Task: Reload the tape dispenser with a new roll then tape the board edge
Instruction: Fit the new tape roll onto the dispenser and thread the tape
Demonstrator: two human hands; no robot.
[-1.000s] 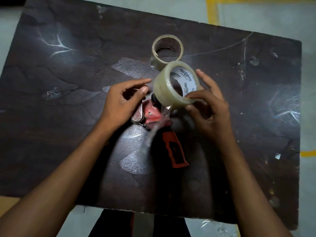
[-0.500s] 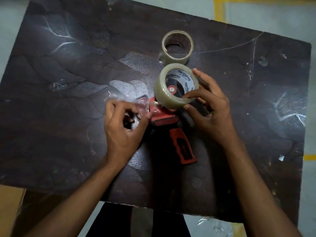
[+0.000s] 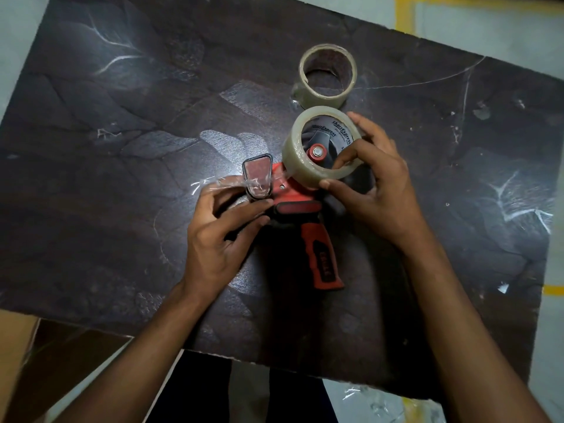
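Observation:
A red and black tape dispenser (image 3: 320,261) lies on the dark board (image 3: 122,178), handle toward me. A new clear tape roll (image 3: 297,154) sits over the dispenser's hub, whose red centre shows through the core. My right hand (image 3: 375,190) grips this roll by its rim. My left hand (image 3: 219,233) pinches the loose clear tape end (image 3: 213,186), drawn out to the left across the dispenser's front flap (image 3: 258,175). A nearly used-up roll (image 3: 326,76) stands on the board behind.
The board's near edge (image 3: 274,361) runs just above my legs. A brown cardboard piece (image 3: 18,361) lies at the lower left. Yellow floor lines (image 3: 403,13) show at the upper right. Clear tape scraps (image 3: 375,401) lie on the floor below the board.
The new roll has come down onto the dispenser hub. My left hand has moved from the dispenser head to pulling the tape end out to the left.

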